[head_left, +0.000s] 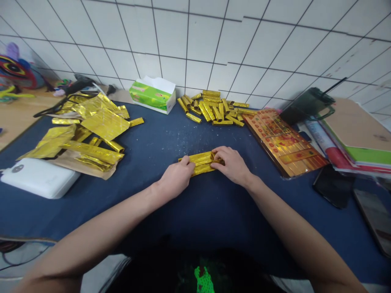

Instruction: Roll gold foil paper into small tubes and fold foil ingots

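Between my hands a creased strip of gold foil paper [202, 159] lies on the dark blue tabletop, with fold lines running along its length. My left hand [177, 176] grips its left end, fingers bent and thumb pressed on it. At the right end, my right hand [231, 163] pinches the paper with curled fingers, where the edge curls up. Beyond my hands, against the wall, lies a pile of rolled gold paper tubes [210, 110]. To the left is a heap of loose gold foil sheets [105, 124], some flat, some crumpled.
A green tissue box [149, 95] stands by the tiled wall. At left lies a white device [41, 177]. On the right are an orange-gold packet [285, 142], a dark mug [308, 106], stacked notebooks [360, 126], a black phone-like object [332, 185] and another dark device [375, 219].
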Tool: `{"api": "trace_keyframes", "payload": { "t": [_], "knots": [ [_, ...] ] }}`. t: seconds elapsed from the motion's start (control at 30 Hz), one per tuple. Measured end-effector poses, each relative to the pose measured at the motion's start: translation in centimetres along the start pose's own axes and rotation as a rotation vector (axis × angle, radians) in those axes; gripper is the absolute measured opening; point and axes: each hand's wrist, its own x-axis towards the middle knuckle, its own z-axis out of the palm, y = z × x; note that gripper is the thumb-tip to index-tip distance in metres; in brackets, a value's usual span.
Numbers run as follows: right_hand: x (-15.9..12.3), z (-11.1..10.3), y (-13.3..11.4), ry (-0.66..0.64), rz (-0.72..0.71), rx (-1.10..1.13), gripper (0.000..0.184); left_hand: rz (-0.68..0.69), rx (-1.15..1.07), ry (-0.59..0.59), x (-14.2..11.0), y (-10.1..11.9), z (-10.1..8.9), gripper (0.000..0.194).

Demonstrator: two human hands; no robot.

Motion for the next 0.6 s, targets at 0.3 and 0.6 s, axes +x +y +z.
{"api": "trace_keyframes", "payload": {
  "t": [0.3,0.6],
  "knots": [
    [-0.3,0.2,-0.1,0.015,-0.035,-0.014,0.015,0.213,0.153,0.207,-0.7,1.2,0.6,0.050],
    [-0.5,0.1,-0.5,0.006,-0.050,-0.088,0.022,0.319,0.177,0.081,-1.5,1.5,2.1,0.090]
  ]
}}
